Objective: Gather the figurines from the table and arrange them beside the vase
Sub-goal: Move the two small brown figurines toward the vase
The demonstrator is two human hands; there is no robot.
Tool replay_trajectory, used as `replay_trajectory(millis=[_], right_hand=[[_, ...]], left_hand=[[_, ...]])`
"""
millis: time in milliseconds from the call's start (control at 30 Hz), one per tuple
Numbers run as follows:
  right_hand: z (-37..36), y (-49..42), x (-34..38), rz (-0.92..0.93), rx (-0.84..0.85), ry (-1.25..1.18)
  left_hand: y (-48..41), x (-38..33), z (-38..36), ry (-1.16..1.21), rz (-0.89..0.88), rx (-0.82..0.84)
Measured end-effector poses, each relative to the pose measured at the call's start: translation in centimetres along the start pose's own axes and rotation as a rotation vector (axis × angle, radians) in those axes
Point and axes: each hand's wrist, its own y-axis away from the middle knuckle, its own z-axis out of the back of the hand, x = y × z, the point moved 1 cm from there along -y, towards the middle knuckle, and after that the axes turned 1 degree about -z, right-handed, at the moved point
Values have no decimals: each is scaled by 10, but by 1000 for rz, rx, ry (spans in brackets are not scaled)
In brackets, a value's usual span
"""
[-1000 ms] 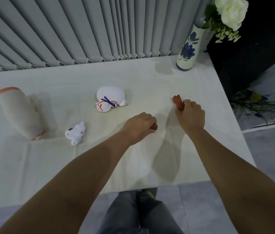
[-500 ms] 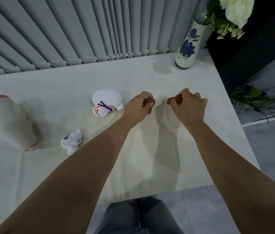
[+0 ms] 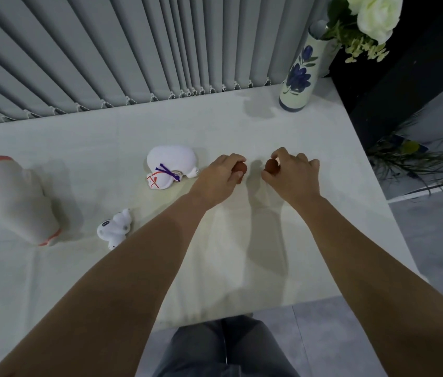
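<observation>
Now both hands carry a small reddish-brown figurine each toward the vase.

The left figurine (image 3: pixel 240 168) sits pinched in the left hand (image 3: pixel 219 178), its twin (image 3: pixel 271 166) in the right hand (image 3: pixel 295 174), above the white-clothed desk (image 3: pixel 242 126). The person should hold them upright, travel to the blue-flowered ceramic vase (image 3: pixel 300 74), well apart at the far corner, and set them just beside it without nudging it.
</observation>
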Motion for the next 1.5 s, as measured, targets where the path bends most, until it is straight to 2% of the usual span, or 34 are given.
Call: replay_trajectory(millis=[333,500,600,867,1033,1233,1500], right_hand=[[6,7,-9,-14,152,0],[8,5,-5,21,99,-70],[7,5,-5,37,86,-72],[16,-2,-13,-12,33,-123],[18,-17,-21,-43,14,-139],[17,-31,-26,-31,33,-103],[13,-32,-29,-25,58,-138]], left_hand=[[2,-9,-3,-73,0,-35],[-3,-21,-2,-404,47,-131],[-6,-26,-3,-501,88,-116],[-22,-32,-5,-323,51,-138],[-49,-41,-8,-137,25,-48],[-70,-49,-10,-113,13,32],[-69,-52,-9,-66,76,23]])
